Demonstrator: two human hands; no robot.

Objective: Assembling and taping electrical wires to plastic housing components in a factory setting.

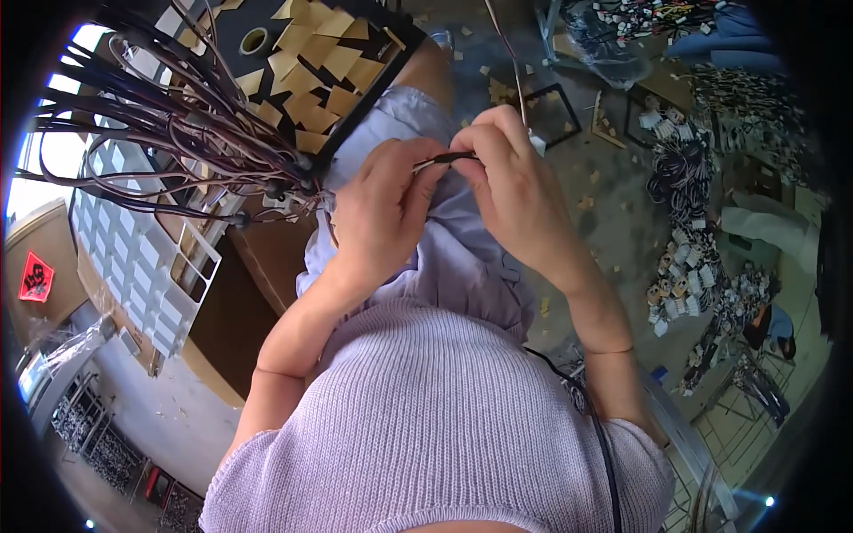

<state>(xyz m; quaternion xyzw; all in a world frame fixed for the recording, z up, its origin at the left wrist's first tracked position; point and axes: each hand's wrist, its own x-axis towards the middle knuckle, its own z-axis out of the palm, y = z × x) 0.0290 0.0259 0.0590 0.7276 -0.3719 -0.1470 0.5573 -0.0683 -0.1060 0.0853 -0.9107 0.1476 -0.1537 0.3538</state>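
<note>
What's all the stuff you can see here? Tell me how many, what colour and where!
Held cable: one stretch, dark, pinched between both hands
Cable bundle: too many to count, black and brown, upper left
Black tray: one, black, top left of middle
Paper pieces: many, tan, on the tray
Roll of tape: one, yellowish, on the tray
Red paper: one, red with dark marks, far left
Cable heap: one of several, dark, floor at right
Far clutter: too blurred to count
Sweater: one, pale lilac, bottom middle
Left hand: one, bare, middle
Right hand: one, bare, right of the left
</note>
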